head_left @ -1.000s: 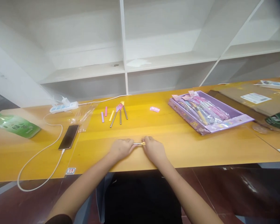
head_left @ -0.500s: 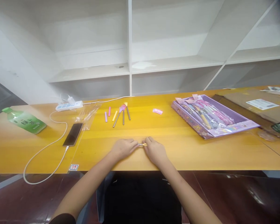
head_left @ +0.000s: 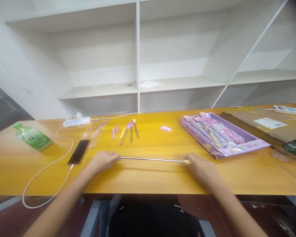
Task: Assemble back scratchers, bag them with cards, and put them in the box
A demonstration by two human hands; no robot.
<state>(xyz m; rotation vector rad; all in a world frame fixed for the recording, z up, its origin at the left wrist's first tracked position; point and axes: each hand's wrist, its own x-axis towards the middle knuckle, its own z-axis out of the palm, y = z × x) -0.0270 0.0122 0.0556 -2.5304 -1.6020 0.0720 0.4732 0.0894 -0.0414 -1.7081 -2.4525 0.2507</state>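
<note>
A telescopic back scratcher point(head_left: 151, 159) is stretched out as a long thin metal rod just above the table. My left hand point(head_left: 105, 161) pinches its one end. Around the other end, by the yellow head, my right hand point(head_left: 202, 169) is closed, blurred by motion; its fingers cover most of that head. Farther back lie several short back scratchers with metal rods and purple, pink and yellow claw heads point(head_left: 131, 124). Beside them are a purple tube point(head_left: 113, 133), a pink tube point(head_left: 117, 128) and a yellow tube point(head_left: 122, 132).
On the left are a green bottle point(head_left: 33, 136), a phone point(head_left: 79, 152) on a white cable and a power strip point(head_left: 77, 121). A pink label point(head_left: 166, 128) lies mid-table. To the right stand a purple display box point(head_left: 251, 147) of wrapped items and a cardboard box point(head_left: 246, 115).
My hands have moved far apart, left hand leftward and right hand rightward. The back scratcher between them has gone from short to fully drawn out. The view has tilted up slightly.
</note>
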